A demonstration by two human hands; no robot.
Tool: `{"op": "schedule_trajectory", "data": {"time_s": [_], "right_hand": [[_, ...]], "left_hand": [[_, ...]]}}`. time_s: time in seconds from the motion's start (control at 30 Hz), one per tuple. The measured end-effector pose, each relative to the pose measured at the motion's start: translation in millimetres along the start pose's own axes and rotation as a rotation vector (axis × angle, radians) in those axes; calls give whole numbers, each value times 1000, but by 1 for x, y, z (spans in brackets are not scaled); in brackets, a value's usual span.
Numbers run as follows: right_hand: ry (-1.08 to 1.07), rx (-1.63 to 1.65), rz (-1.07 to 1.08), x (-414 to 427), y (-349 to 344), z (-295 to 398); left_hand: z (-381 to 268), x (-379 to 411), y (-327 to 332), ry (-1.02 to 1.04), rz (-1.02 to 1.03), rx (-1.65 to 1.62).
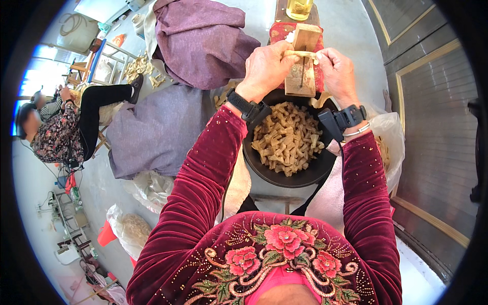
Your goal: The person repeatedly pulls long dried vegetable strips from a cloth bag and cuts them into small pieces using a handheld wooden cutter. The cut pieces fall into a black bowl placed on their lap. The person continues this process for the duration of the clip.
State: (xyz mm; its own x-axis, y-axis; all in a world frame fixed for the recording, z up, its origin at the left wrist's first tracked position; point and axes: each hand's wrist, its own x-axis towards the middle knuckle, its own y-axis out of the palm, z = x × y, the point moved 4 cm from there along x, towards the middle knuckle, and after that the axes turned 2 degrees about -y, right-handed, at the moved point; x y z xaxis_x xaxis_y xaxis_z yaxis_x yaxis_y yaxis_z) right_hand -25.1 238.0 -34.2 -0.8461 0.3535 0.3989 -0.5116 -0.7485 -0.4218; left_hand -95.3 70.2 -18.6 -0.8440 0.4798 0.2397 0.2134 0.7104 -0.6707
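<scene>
My left hand (267, 65) pinches one end of a pale tan strip (306, 53), and my right hand (336, 72) grips its other end. The strip is stretched across a wooden block (307, 33) with a dark thin slot or rod down its middle. Under the block is a red cloth (319, 78) on a narrow wooden bench (281, 16). Below my hands, a black basin (267, 176) between my knees holds many short, knotted tan pieces (288, 139). A loose tan strip (320, 100) hangs near the basin's far rim.
A glass of yellow liquid (299, 9) stands farther along the bench. Purple cloth (202, 42) and grey-blue cloth (156, 129) cover bulky things at left. A plastic bag (392, 133) lies at right, beside panelled doors (431, 110). Another person (59, 133) sits at far left.
</scene>
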Motion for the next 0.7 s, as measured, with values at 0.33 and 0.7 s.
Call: {"op": "schedule_trajectory", "data": {"time_s": [0.33,0.7], "right_hand": [[116,-632,212,5,10,-22],[709,1257,529,-60,30,51]], "left_hand": [[0,-3,-8,-102,102,267],[-32,-65,22,-356,114,-1002]]}}
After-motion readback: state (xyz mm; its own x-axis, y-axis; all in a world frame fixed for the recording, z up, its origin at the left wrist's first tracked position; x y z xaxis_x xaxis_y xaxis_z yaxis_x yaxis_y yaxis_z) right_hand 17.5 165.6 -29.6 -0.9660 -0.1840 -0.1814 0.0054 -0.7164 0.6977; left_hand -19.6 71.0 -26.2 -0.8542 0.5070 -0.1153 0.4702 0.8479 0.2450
